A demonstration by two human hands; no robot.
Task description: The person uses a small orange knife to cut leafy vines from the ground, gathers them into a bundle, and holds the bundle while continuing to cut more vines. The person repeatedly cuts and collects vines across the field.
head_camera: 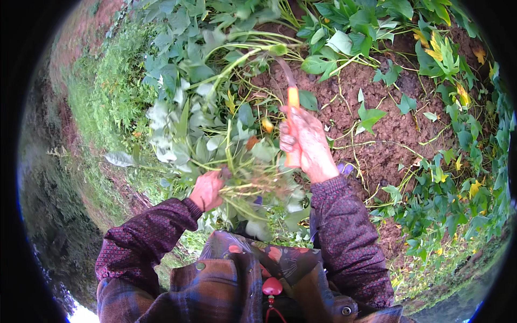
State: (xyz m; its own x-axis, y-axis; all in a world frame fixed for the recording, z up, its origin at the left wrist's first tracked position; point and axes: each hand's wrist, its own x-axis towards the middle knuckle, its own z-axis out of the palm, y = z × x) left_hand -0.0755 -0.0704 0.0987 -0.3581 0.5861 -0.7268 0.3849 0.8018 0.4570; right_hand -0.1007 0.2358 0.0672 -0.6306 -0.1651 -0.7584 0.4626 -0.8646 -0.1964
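My right hand (pixel 307 141) grips the orange handle (pixel 293 99) of a sickle. Its curved, dull metal blade (pixel 287 72) points up and to the left, and the tip is hidden among pale green vine stems (pixel 242 54). Lower and to the left, my left hand (pixel 208 190) is closed around a bunch of cut leafy vines (pixel 238 191). Stems and fine roots stick out of that bunch to the right, blurred. Broad leaves (pixel 181 137), some showing pale undersides, lie beyond the left hand.
Bare reddish-brown soil (pixel 375 117) with thin trailing vines lies to the right. Dense lobed leaves (pixel 359 28), some yellowing, grow at the top and along the right side (pixel 464 194). Low green weeds (pixel 117 84) and a grassy slope (pixel 101 189) are at left.
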